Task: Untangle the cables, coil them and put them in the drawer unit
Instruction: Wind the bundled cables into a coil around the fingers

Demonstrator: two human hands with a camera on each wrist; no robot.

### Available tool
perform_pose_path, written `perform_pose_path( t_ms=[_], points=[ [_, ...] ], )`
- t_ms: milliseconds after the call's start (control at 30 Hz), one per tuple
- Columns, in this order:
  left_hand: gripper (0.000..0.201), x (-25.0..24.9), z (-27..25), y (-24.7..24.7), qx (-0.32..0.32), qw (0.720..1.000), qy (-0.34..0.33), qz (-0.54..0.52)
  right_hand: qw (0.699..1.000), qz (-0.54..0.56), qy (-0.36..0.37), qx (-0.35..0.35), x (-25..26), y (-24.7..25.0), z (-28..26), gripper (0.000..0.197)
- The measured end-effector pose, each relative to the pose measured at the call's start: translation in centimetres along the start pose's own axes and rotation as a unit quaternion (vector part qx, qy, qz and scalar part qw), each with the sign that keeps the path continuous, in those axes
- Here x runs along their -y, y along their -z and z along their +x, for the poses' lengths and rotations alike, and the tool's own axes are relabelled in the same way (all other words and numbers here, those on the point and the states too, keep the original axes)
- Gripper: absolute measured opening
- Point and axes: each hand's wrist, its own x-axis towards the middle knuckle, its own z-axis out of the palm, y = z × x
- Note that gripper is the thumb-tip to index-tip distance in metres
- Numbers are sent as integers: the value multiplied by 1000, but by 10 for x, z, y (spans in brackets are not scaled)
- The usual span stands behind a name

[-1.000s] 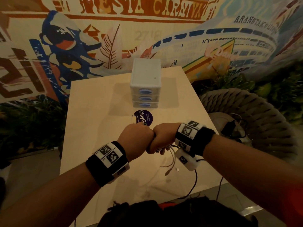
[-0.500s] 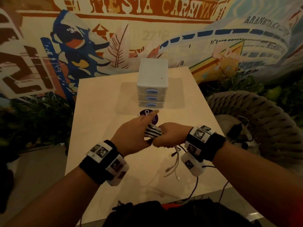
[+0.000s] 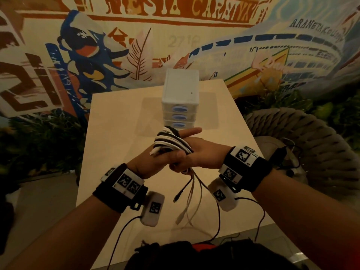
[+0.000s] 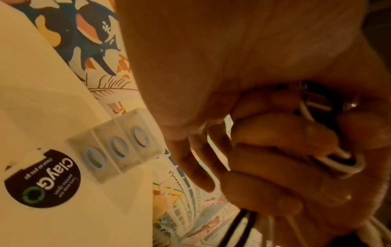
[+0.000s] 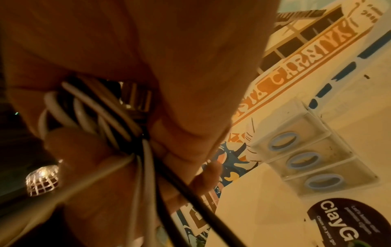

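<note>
I'm winding the cables [image 3: 171, 142] round my left hand [image 3: 155, 162] before the drawer unit [image 3: 180, 106]; right hand [image 3: 196, 155] is pinching the tails, keeping tension even.

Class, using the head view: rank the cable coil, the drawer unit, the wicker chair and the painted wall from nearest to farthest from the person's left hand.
1. Cable coil: wound around the left hand itself, touching it.
2. Drawer unit: just beyond the hands, mid-table, all three drawers shut.
3. Wicker chair: off the table's right side.
4. Painted wall: behind the table, farthest back.
</note>
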Motion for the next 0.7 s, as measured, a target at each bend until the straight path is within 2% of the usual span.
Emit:
perform_pose_path(
  t_ms=[133, 233, 300, 400, 500, 567, 600, 667, 700],
  points=[
    [13, -4, 5, -3, -15, 1000, -8, 1, 1000, 6, 7, -25, -2, 6, -6, 46],
    [16, -3, 10, -2, -39, 999, -29, 24, 999, 46, 28, -11, -3, 9, -8, 38],
    [13, -2, 12, -3, -50, 995, -64, 64, 996, 82, 42, -5, -7, 9, -9, 44],
    [11, 1, 11, -6, -67, 993, -74, 62, 998, 44, 49, 17, -13, 8, -8, 48],
    [14, 5, 10, -8, -111, 991, -70, 27, 1000, -10, 8, 14, -23, 9, -9, 42],
    [14, 6, 12, -2, -148, 986, -68, -23, 997, -63, -47, 10, -33, 10, -10, 17],
    [15, 6, 13, 3, -159, 984, -61, -45, 995, -69, -71, 4, -38, 9, -10, 11],
    [17, 7, 14, 14, -171, 983, -53, -47, 992, -58, -112, -22, -44, 9, -11, 33],
    [19, 7, 15, 17, -171, 984, -50, -30, 991, -46, -121, -31, -45, 9, -11, 37]
  ],
)
